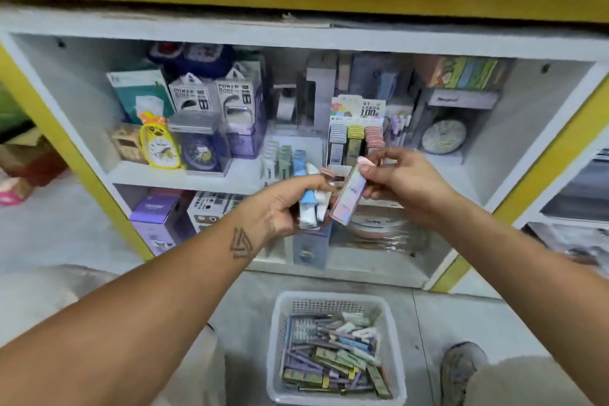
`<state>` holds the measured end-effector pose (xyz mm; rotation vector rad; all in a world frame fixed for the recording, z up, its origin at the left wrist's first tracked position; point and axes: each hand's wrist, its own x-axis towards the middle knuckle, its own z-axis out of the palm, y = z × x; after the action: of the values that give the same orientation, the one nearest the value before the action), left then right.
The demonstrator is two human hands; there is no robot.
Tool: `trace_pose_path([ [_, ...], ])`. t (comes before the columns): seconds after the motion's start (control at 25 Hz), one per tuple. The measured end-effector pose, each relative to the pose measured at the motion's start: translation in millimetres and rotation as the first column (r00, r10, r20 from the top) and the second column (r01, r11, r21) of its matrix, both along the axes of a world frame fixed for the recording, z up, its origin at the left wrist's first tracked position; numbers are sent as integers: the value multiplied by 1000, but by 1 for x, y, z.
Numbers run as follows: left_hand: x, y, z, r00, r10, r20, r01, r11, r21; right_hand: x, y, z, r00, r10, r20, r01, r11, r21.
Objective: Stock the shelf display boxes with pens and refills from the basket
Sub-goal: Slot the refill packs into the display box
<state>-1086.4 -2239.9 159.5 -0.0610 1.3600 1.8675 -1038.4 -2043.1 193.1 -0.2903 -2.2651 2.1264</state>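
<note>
My left hand [280,204] grips a bunch of blue and white refill packs [309,204] in front of the shelf. My right hand [400,180] pinches the top end of a pink iridescent refill pack [350,198], which hangs tilted just right of the bunch. Behind the hands a display box [357,128] on the middle shelf holds rows of grey, yellow and pink packs. To its left stands another display [280,158] with white, green and blue packs. A white plastic basket [280,323] on the floor below holds several mixed pens and refill packs [333,356].
The white shelf unit [197,175] carries power bank boxes [211,95], a yellow duck clock [159,145], a purple clock box [202,145] and a round clock [444,137]. Purple boxes [158,214] sit on the lower shelf. My shoe [459,369] rests right of the basket.
</note>
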Motion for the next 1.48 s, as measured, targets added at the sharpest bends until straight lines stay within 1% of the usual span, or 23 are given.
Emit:
trace_pose_path([
  [0.08,-3,4,15,997,70,34,-71,997,41,-3,17,23,989,-22,-149,32,997,68],
  [0.12,-5,6,21,996,82,39,-84,995,46,-5,27,33,974,-28,-225,65,986,155],
  [0.16,-8,9,26,995,88,41,-90,995,44,-9,36,41,955,-30,-294,115,954,277],
  [0.24,-11,16,33,993,98,58,-102,993,62,-16,50,50,927,-8,-376,221,820,528],
  [0.28,-11,20,34,992,102,68,-107,991,80,-20,53,50,920,7,-392,255,749,612],
  [0.4,-13,29,31,989,101,104,-115,983,142,-32,54,42,905,89,-417,296,573,764],
  [0.48,-14,33,24,985,106,137,-126,981,147,-39,53,30,900,141,-413,298,493,817],
  [0.6,-15,35,15,976,128,178,-152,980,132,-45,56,14,868,165,-468,363,433,825],
  [0.72,-18,37,12,970,152,191,-179,974,136,-49,61,6,825,183,-535,424,424,800],
  [0.84,-19,40,11,977,135,167,-159,978,138,-59,62,2,839,197,-507,388,435,813],
  [0.92,-18,42,11,982,113,148,-134,982,135,-65,59,-2,856,233,-461,343,411,845],
  [0.96,-17,43,10,985,108,135,-125,984,128,-67,57,-4,868,258,-423,313,377,872],
  [1.04,-17,45,9,988,105,109,-117,987,110,-68,53,-8,897,291,-334,264,256,930],
  [1.08,-17,46,8,989,108,102,-118,988,100,-68,52,-9,902,280,-329,275,216,937],
  [1.12,-17,47,7,989,111,96,-119,989,88,-67,50,-7,900,258,-350,290,245,925],
  [1.16,-17,47,6,990,110,87,-116,990,74,-64,47,-4,907,219,-361,268,362,893],
  [1.2,-17,47,5,992,103,76,-108,992,62,-61,43,0,933,169,-317,178,549,816],
  [1.24,-16,47,5,993,93,69,-96,994,54,-56,37,4,966,162,-202,17,740,673],
  [1.28,-15,48,6,995,77,65,-81,995,50,-51,31,7,977,194,-90,-121,849,514],
  [1.32,-13,48,8,997,58,59,-61,997,43,-47,27,7,971,236,-23,-203,876,437],
  [1.36,-12,49,9,998,41,51,-43,999,34,-44,23,7,965,263,12,-243,876,416],
  [1.48,-8,50,12,998,33,46,-34,999,36,-40,17,5,973,230,31,-226,908,352],
])
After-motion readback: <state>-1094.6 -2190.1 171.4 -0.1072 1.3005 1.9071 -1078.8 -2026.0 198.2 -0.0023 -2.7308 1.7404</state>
